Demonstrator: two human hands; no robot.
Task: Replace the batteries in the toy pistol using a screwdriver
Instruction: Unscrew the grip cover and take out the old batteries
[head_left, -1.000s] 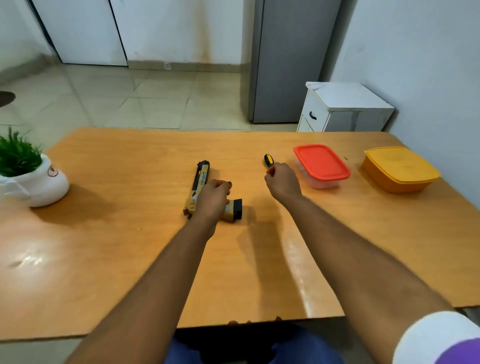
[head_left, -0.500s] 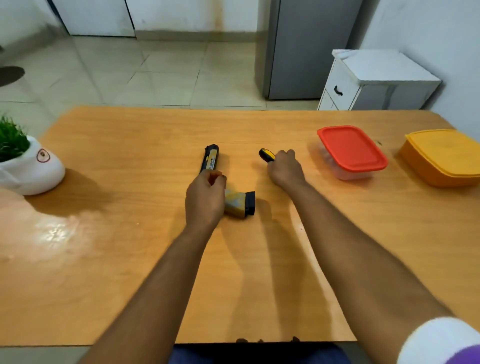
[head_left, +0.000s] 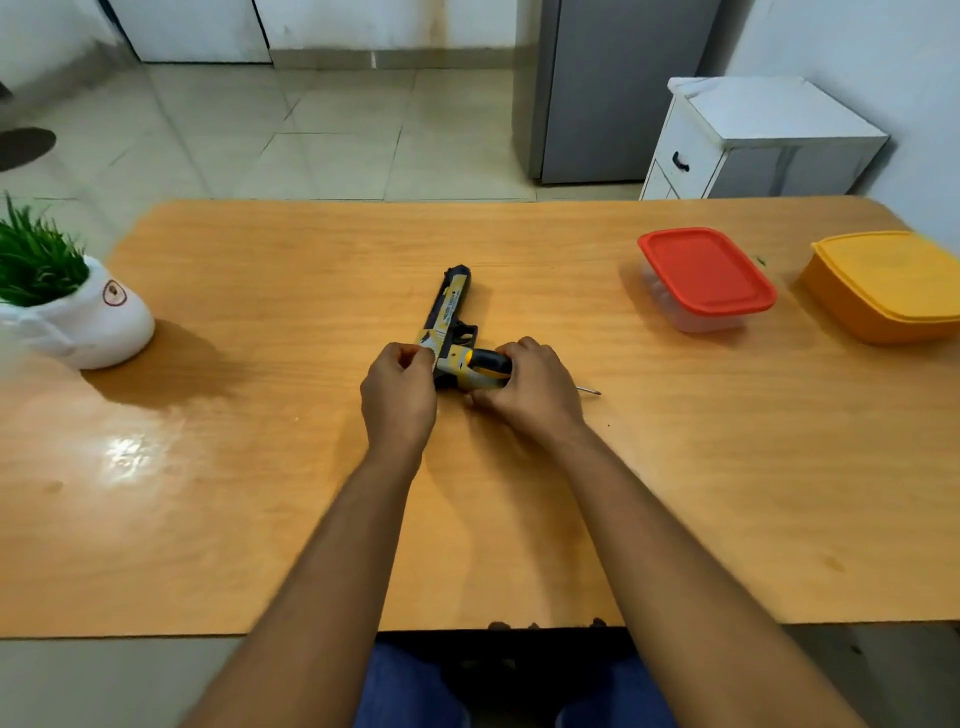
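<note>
While the left hand (head_left: 399, 387) pinches the rear of the yellow-and-black plastic toy pistol (head_left: 451, 332) lying on the tabletop (head_left: 260, 467), barrel pointing away, the right hand (head_left: 530, 392) closes on its grip together with the yellow-and-black-handled screwdriver (head_left: 491, 362), tip pointing right.

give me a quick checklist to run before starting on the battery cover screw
1. Toy pistol steadied: ok, it lies on the table with the left hand gripping its rear.
2. Screwdriver in hand: ok, the right hand holds it, handle against the pistol grip.
3. Tip on the screw: not ok, the metal tip points right, away from the pistol.
4. Battery cover screw located: cannot tell, hands hide the grip.
5. New batteries within reach: cannot tell, none visible; the red-lidded container and the orange container are closed.
</note>
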